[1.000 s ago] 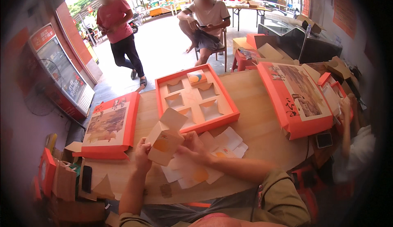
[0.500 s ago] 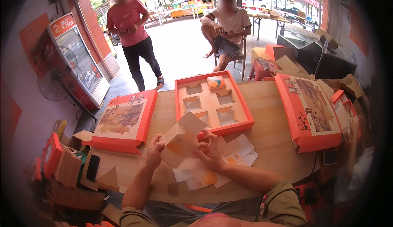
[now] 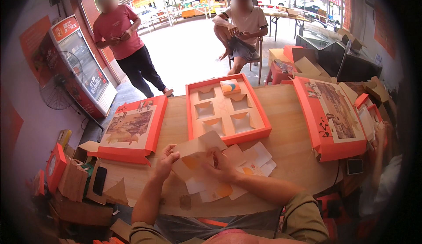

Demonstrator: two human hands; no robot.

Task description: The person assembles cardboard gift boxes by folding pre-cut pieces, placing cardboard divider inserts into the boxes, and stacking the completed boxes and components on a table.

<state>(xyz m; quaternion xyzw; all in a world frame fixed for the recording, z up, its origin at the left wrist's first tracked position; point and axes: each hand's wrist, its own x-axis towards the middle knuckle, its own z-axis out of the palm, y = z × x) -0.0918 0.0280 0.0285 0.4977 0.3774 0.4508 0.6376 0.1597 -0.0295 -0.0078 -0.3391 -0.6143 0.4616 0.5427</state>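
My left hand (image 3: 166, 159) pinches the left edge of a small folding carton (image 3: 189, 149), cream with an orange patch, held above the table's near part. At its right side my right hand (image 3: 221, 165) has its fingers curled against the card, partly hiding it. Beneath lie several flat carton blanks (image 3: 259, 156) with orange prints, overlapping each other. Just beyond my hands stands an open orange gift box (image 3: 266, 132) with several square compartments. In its far right compartment sits a small printed carton (image 3: 230, 87); the other compartments hold none.
Two orange box lids with a printed scene lie at the left (image 3: 132, 127) and right (image 3: 336, 121) of the wooden table (image 3: 285, 125). Phones (image 3: 100, 180) rest at both sides. A co-worker's hand (image 3: 381, 134) is at far right. One person stands (image 3: 121, 33) and another sits (image 3: 241, 28) beyond.
The small carton has tilted lower and flatter between my hands. My right hand has turned, its fingers now closer in on the card. The standing person has shifted left.
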